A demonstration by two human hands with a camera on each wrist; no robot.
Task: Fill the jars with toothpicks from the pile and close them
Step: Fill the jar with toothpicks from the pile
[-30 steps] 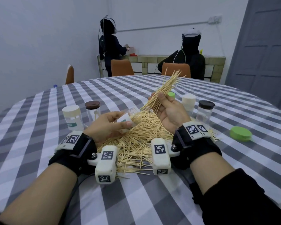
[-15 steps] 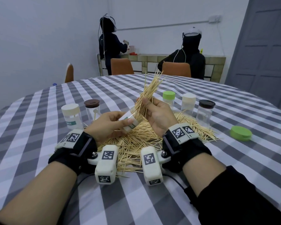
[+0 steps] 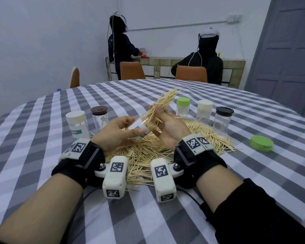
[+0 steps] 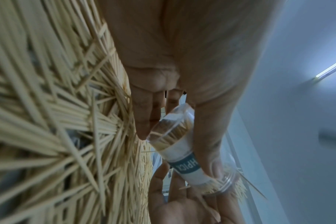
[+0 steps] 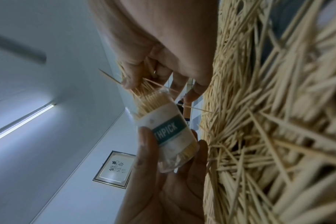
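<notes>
Toothpicks lie heaped in a pile [image 3: 165, 147] on the checked table [image 3: 201, 199], five lidded jars [image 3: 223, 120] standing around it and a loose green lid [image 3: 261, 143] well apart. Above it, left hand [image 3: 116, 132] grips a tilted open jar [image 3: 142, 125], already holding toothpicks; right hand [image 3: 171, 127] pinches a bundle [image 3: 164, 103] into its mouth.

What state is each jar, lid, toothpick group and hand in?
held jar: open, tilted, partly filled
bundle: entering held jar
pile: loose on table
five standing jars: lidded
green lid: lying loose
left hand: grips jar
right hand: grips bundle
</notes>
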